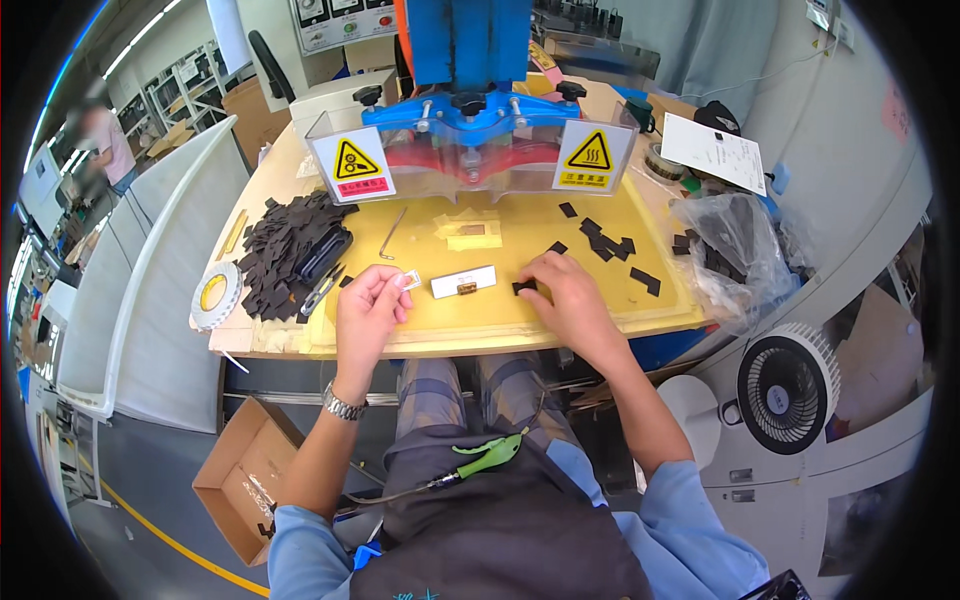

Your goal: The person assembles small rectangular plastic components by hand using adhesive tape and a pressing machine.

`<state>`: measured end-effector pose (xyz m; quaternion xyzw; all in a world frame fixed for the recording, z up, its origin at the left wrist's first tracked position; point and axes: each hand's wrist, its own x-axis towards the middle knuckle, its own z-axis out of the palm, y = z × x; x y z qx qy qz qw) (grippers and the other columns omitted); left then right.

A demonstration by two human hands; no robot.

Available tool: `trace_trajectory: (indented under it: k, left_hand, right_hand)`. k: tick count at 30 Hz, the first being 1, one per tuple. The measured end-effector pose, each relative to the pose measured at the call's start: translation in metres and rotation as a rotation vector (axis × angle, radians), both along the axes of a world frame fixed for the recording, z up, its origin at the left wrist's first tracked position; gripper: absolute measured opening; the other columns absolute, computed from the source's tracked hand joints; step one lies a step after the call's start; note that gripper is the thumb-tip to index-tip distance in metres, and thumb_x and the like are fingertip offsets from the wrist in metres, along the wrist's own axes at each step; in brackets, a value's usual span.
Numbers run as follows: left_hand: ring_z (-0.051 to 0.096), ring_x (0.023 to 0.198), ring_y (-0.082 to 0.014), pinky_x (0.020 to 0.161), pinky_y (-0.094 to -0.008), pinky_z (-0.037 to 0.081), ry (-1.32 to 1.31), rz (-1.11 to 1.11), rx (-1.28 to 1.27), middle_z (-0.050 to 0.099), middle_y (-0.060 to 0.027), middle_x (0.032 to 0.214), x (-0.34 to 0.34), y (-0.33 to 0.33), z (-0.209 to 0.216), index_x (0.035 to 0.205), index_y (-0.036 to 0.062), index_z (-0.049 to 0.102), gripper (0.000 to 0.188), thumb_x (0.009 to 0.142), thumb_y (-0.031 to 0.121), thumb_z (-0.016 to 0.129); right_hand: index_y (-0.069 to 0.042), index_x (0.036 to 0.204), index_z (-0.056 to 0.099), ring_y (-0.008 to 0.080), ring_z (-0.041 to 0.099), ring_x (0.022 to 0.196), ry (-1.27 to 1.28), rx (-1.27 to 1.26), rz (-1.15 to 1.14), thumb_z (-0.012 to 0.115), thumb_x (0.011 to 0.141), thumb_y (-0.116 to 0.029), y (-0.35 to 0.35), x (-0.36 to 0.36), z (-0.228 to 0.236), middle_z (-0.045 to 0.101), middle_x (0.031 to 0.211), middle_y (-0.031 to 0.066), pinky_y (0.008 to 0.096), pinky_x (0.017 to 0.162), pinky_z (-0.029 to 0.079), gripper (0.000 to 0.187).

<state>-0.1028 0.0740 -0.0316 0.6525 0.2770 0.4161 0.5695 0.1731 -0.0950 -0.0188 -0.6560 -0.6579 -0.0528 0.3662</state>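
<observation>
— Tag (410, 281): one, small and white, pinched at the fingertips of the left hand (368, 312), just above the yellow mat (500, 310).

— And the right hand (565, 295)?

— Curled down on the mat, fingers closed on one black piece (522, 288) at its left edge.

— What lies between the hands?

— One white block (463, 282) with a small brown part on it, flat on the mat, apart from both hands.

— How many loose black pieces?

— About eight scattered (600, 243) on the mat beyond the right hand. One big pile (285, 250) sits at the left, too many to count, and more fill one clear bag (735, 255) at the right.

— Anything else?

— One tape roll (215, 295) at the table's left edge, one hex key (392, 232) on the mat, two yellow warning signs (352, 163) on the press guard, one fan (788, 388) at the lower right, one green tool (488, 456) on the lap.
</observation>
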Motion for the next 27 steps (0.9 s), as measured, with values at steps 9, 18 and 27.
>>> trace_trajectory:
  k: [9,18,27]
  left_hand:
    - [0.065,0.071,-0.0067,0.066,-0.0246,0.053,0.056,0.037,0.083,0.075,-0.0033,0.085,0.001,-0.001,-0.003,0.115,-0.0027,0.075,0.014,0.116,0.009,0.066]
    - [0.068,0.072,-0.0081,0.062,-0.0250,0.052,-0.011,-0.013,0.032,0.078,-0.0060,0.090,-0.001,-0.001,0.000,0.128,-0.0010,0.070,0.015,0.116,0.004,0.064]
    - [0.074,0.076,-0.0108,0.062,-0.0244,0.055,-0.101,-0.033,-0.020,0.080,-0.0096,0.094,0.000,0.004,-0.009,0.120,0.0001,0.068,0.009,0.117,0.008,0.065]
  right_hand:
    - [0.000,0.123,0.077,0.0391,0.071,0.117,-0.012,0.051,-0.004,0.085,0.097,-0.013,0.028,-0.019,0.022,0.076,0.123,0.0154,0.0493,0.102,0.058,0.030]
    - [0.001,0.113,0.077,0.0330,0.075,0.107,0.376,-0.206,0.154,0.082,0.102,-0.011,0.066,-0.020,0.004,0.078,0.109,0.0157,0.0436,0.100,0.060,0.017]
    - [0.000,0.115,0.068,0.0201,0.076,0.098,0.709,-0.171,0.197,0.076,0.110,-0.011,0.072,-0.022,-0.001,0.077,0.107,0.0085,0.0345,0.088,0.061,0.015]
